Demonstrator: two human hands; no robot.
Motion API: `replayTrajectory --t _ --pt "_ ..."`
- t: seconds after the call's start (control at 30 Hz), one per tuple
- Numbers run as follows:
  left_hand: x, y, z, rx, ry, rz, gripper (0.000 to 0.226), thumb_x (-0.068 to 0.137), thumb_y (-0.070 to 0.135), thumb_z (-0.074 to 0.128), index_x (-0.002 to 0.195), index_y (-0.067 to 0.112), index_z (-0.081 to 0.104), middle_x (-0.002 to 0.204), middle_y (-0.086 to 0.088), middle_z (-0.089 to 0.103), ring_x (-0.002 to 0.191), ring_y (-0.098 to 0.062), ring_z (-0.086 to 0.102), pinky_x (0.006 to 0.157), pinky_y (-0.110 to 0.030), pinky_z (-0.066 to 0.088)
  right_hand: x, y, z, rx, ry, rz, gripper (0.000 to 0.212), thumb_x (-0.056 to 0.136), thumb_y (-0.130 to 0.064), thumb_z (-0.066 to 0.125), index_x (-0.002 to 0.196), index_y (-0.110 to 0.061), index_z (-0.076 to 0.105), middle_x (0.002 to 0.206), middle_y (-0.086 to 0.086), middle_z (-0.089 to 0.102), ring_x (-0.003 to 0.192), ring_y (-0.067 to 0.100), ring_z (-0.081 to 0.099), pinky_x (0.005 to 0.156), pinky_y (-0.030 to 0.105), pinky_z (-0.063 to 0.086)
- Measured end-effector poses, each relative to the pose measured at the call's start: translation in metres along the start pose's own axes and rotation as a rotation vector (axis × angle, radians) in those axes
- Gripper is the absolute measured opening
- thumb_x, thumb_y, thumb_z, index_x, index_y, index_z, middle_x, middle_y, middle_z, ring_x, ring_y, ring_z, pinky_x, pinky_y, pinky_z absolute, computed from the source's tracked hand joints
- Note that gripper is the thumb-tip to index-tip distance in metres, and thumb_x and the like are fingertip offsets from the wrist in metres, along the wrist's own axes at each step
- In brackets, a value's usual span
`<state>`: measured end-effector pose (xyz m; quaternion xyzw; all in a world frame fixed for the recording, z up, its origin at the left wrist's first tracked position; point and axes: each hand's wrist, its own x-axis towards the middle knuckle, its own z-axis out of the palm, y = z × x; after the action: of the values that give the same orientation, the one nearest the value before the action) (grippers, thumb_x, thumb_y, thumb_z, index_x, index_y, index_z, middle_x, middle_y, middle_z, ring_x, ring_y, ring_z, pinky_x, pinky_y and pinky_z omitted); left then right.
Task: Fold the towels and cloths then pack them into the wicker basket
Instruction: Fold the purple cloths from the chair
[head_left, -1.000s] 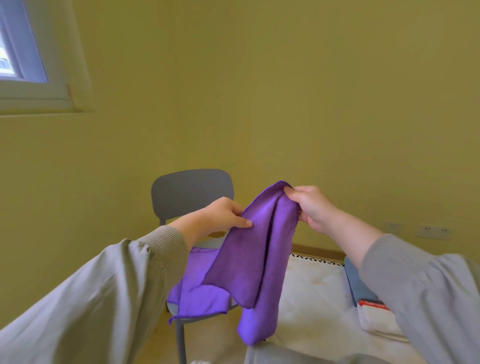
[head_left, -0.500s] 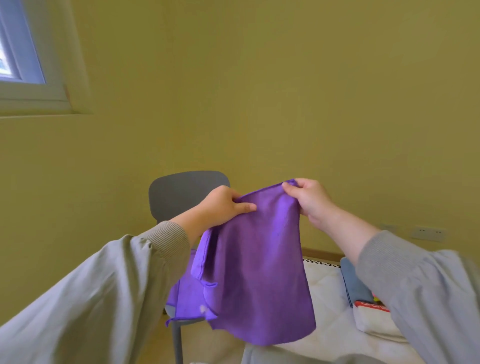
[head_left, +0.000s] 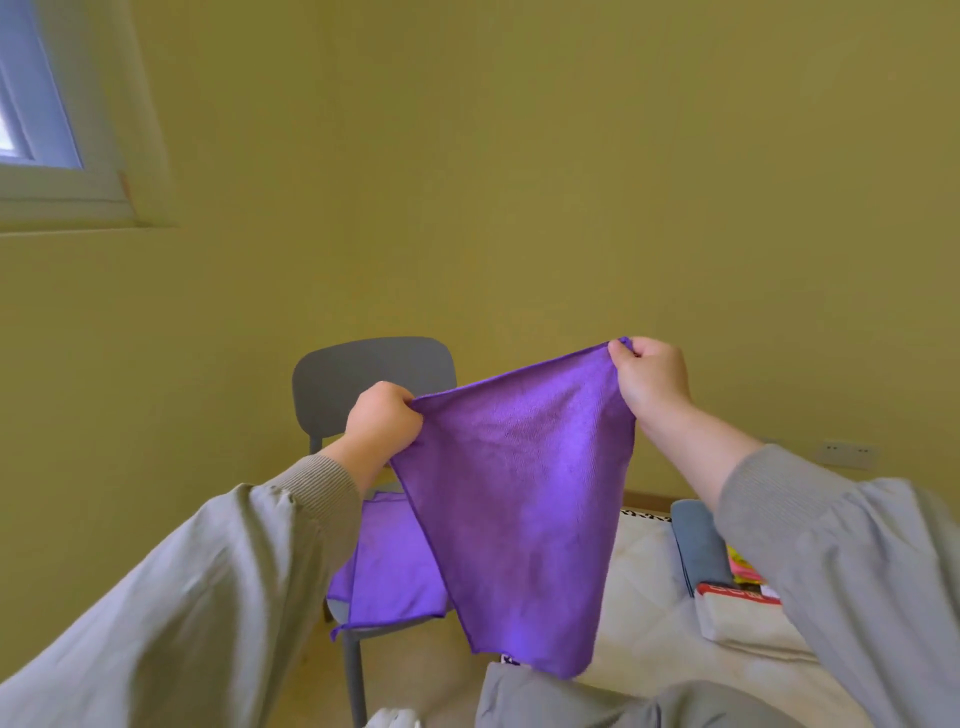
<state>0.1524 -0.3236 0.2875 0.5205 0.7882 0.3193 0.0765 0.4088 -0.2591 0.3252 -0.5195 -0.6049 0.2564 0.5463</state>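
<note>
Holding purple cloth (head_left: 519, 493) up in mid-air, in front of grey chair (head_left: 363, 374) and above near edge of white mattress (head_left: 639, 597). Pinching one top corner in left hand (head_left: 382, 423), the other in right hand (head_left: 649, 379); both clamped on fabric, fingers curled. Stretching top edge taut left to right, tilted up toward the right. Hanging free below both grips, narrowing toward the lap. Judging next move a fold, corner carried across to corner, either hand equally near. Noting second purple cloth (head_left: 395, 566) on chair seat, behind and left. No wicker basket in view.
</note>
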Motion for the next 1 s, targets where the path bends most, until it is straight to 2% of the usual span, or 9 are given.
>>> replayTrajectory --t 0.1,0.27,0.37,0.5,0.6,0.67,0.77,0.9,1.0 --pt "0.000 -0.003 -0.001 -0.093 0.045 -0.033 0.015 0.081 0.006 0.056 0.071 0.010 0.067 0.070 -0.007 0.061 0.073 -0.030 0.056 0.061 -0.026 0.042 0.004 0.004 -0.013 -0.110 0.015 -0.028 0.044 0.093 -0.011 0.051 0.057 -0.019 0.026 0.056 -0.001 0.022 0.055 0.017 0.019 0.052 0.034 0.013" --pt "-0.001 0.004 0.000 -0.447 0.044 -0.114 0.021 0.085 0.009 0.062 0.065 0.014 0.062 0.061 -0.004 0.055 0.064 -0.025 0.054 0.074 -0.037 0.054 0.006 0.015 -0.038 -0.242 0.032 0.000 0.042 0.091 -0.008 0.051 0.056 -0.016 0.029 0.055 0.002 0.022 0.056 0.020 0.020 0.051 0.033 0.014" --pt "-0.009 0.017 0.001 -0.550 0.057 -0.116 0.021 0.087 0.010 0.061 0.066 0.013 0.060 0.060 -0.006 0.050 0.057 -0.022 0.048 0.062 -0.033 0.052 0.006 0.018 -0.053 -0.290 0.052 0.036 0.037 0.091 -0.012 0.054 0.059 -0.013 0.035 0.055 0.003 0.023 0.056 0.021 0.022 0.050 0.034 0.014" --pt "-0.014 0.032 0.000 -0.610 0.066 -0.083 0.022 0.089 0.015 0.060 0.068 0.012 0.056 0.056 -0.005 0.041 0.048 -0.018 0.039 0.042 -0.020 0.040 0.007 0.019 -0.068 -0.268 0.090 0.043 0.048 0.090 -0.013 0.055 0.054 -0.019 0.024 0.055 0.002 0.018 0.054 0.019 0.016 0.052 0.034 0.010" --pt "-0.009 0.039 0.003 -0.648 0.048 -0.089 0.035 0.089 0.018 0.060 0.058 0.015 0.045 0.053 -0.006 0.039 0.045 -0.020 0.036 0.055 -0.028 0.043 0.010 0.023 -0.075 -0.262 0.108 0.062 0.048 0.090 -0.012 0.055 0.054 -0.019 0.023 0.054 0.003 0.018 0.053 0.019 0.016 0.052 0.034 0.009" --pt "-0.005 0.042 0.006 -0.619 0.057 -0.076 0.034 0.089 0.019 0.061 0.058 0.015 0.045 0.054 -0.007 0.041 0.047 -0.021 0.038 0.062 -0.033 0.045 0.015 0.029 -0.075 -0.272 0.112 0.079 0.048 0.090 -0.012 0.055 0.054 -0.019 0.024 0.055 0.003 0.018 0.053 0.019 0.016 0.051 0.034 0.010" --pt "0.007 0.042 0.018 -0.493 0.076 -0.022 0.036 0.088 0.023 0.061 0.056 0.016 0.046 0.055 -0.005 0.044 0.055 -0.022 0.042 0.060 -0.033 0.045 0.024 0.044 -0.070 -0.308 0.109 0.099 0.048 0.091 -0.012 0.055 0.053 -0.018 0.025 0.054 0.004 0.021 0.051 0.019 0.018 0.049 0.034 0.012" --pt "0.026 0.037 0.048 -0.205 0.064 0.029 0.047 0.088 0.024 0.060 0.051 0.015 0.032 0.050 -0.002 0.036 0.052 -0.022 0.035 0.048 -0.029 0.022 0.041 0.081 -0.058 -0.382 0.084 0.137 0.047 0.092 -0.013 0.054 0.052 -0.014 0.028 0.052 0.005 0.025 0.049 0.020 0.022 0.048 0.034 0.016" --pt "0.047 0.026 0.088 -0.067 0.014 0.017 0.040 0.089 0.027 0.058 0.055 0.014 0.043 0.055 -0.004 0.048 0.064 -0.029 0.050 0.050 -0.028 0.030 0.058 0.122 -0.042 -0.437 0.074 0.142 0.036 0.091 -0.017 0.056 0.059 -0.002 0.048 0.056 0.012 0.036 0.058 0.024 0.034 0.049 0.034 0.020"
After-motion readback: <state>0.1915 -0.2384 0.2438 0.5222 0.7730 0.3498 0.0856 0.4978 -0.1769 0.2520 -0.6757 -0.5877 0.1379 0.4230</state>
